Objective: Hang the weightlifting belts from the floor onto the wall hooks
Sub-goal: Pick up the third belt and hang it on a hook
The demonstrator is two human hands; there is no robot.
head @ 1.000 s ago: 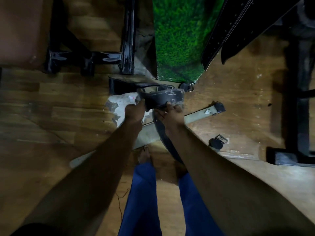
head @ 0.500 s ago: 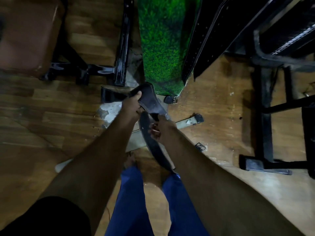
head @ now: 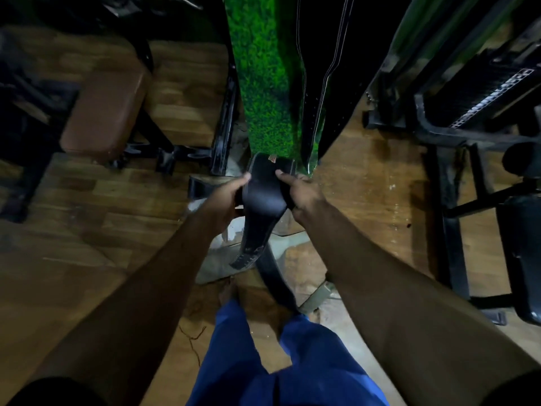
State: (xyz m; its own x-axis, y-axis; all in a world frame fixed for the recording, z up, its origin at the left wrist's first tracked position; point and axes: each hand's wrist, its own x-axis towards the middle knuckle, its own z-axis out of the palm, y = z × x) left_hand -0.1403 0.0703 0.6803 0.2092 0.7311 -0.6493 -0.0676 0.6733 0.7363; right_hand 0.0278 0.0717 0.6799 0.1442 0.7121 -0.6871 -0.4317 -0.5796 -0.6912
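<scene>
While both hands grip the belt [head: 263, 197] by its wide end at twelve o'clock, left hand [head: 227, 197] and right hand [head: 301, 194] on either edge, its tail trails toward the feet at six. I'd guess that loose tail could snag or swing against the hung belts [head: 319, 83] at one o'clock, and no hook shows yet.

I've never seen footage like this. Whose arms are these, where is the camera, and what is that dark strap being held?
No machine here: a person wears a camera on the head, looking down, so you see their own arms and blue trousers. The left hand and the right hand each have a grip on the wide part of a black weightlifting belt, one on either side; its tail hangs down toward the wooden floor. Ahead is a green grass-like wall panel with dark belts already hanging against it. A brown padded bench stands to the left, and dark gym frames to the right.
</scene>
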